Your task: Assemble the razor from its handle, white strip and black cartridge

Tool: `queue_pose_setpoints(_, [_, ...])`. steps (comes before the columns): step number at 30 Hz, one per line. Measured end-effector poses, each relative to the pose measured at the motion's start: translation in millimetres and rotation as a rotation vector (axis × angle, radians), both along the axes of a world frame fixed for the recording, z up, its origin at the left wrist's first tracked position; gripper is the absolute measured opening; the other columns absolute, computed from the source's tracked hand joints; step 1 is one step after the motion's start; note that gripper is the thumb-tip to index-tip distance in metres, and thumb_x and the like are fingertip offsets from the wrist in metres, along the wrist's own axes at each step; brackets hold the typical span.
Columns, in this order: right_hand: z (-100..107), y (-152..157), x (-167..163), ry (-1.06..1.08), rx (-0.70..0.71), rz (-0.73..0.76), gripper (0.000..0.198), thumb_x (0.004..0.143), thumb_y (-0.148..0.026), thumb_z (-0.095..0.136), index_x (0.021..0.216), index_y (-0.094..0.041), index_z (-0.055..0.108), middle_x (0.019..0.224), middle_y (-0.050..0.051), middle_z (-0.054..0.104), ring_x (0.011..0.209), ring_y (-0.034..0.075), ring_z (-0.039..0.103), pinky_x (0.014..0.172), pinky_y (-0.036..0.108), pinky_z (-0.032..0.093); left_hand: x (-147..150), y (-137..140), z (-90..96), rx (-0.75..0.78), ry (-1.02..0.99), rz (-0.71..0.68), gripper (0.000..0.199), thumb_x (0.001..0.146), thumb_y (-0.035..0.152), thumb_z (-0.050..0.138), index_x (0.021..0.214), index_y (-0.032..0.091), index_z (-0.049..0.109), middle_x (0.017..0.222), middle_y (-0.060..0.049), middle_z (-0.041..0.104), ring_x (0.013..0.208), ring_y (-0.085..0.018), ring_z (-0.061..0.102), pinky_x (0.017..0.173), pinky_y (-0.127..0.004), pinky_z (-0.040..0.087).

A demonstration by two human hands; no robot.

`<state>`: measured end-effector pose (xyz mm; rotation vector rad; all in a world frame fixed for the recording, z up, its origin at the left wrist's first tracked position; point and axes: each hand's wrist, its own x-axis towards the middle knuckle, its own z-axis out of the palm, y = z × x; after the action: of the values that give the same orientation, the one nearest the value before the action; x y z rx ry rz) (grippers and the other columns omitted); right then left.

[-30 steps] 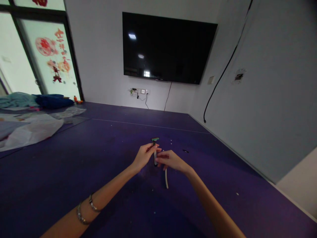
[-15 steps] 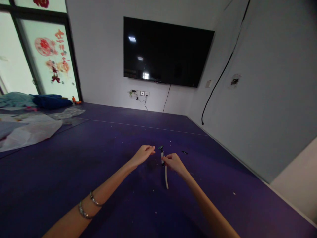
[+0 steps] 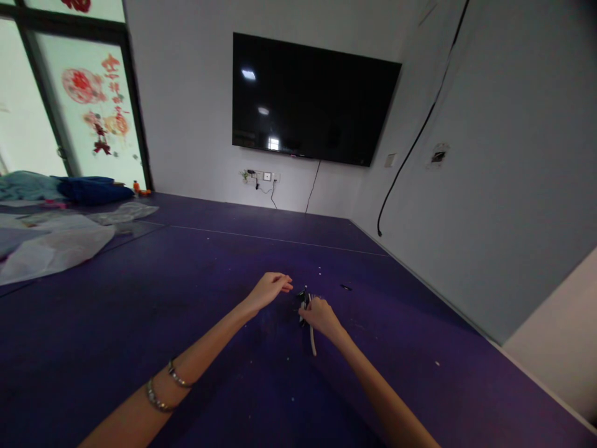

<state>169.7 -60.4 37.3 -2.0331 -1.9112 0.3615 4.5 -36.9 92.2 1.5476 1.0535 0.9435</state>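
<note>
My right hand [image 3: 321, 315] is closed round a small T-shaped thing [image 3: 303, 306] with a dark head and a white-and-black handle, like a razor. It is held low over the purple floor, and my fingers cover part of it. A thin, slightly curved whitish stick or tube [image 3: 313, 341] runs down beside the hand; whether the hand touches it I cannot tell. Just to the left, my left hand [image 3: 271, 290] hovers with fingers apart, close to the dark head and holding nothing. Two bracelets [image 3: 158, 396] circle the left wrist and forearm.
A small black piece [image 3: 346, 287] lies right of my hands on the purple floor [image 3: 196, 323], among white specks. Plastic sheeting [image 3: 69, 246] and blue cloth [image 3: 96, 190] lie far left. A black cable [image 3: 405, 167] hangs along the right wall. A television [image 3: 312, 99] hangs ahead.
My right hand has turned and shifted slightly left, tipping the razor-like thing so its head sits lower. My left hand stays nearly in place, its fingers a little more spread.
</note>
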Motion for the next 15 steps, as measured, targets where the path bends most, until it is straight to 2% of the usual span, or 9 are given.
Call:
queue_pose_setpoints(8, [4.7, -2.5, -4.1, -0.095, -0.11, 0.013, 0.03, 0.07, -0.039, 0.053, 0.083, -0.014, 0.065, 0.086, 0.014, 0.067, 0.079, 0.024, 0.064, 0.061, 0.027, 0.044, -0.1, -4.3, 1.3, 0.017, -0.014, -0.025, 0.025, 0.081, 0.028, 0.046, 0.083, 0.013, 0.066, 0.081, -0.009, 0.07, 0.076, -0.017, 0.065, 0.074, -0.03, 0.047])
queue_pose_setpoints(15, [4.8, -3.5, -4.3, -0.129, -0.116, 0.033, 0.025, 0.069, -0.037, 0.054, 0.078, -0.016, 0.066, 0.084, 0.013, 0.067, 0.079, 0.027, 0.064, 0.061, 0.03, 0.044, 1.9, -7.2, 1.4, 0.007, 0.003, -0.029, 0.024, 0.081, 0.026, 0.046, 0.083, 0.013, 0.066, 0.08, -0.009, 0.07, 0.072, -0.016, 0.065, 0.071, -0.029, 0.047])
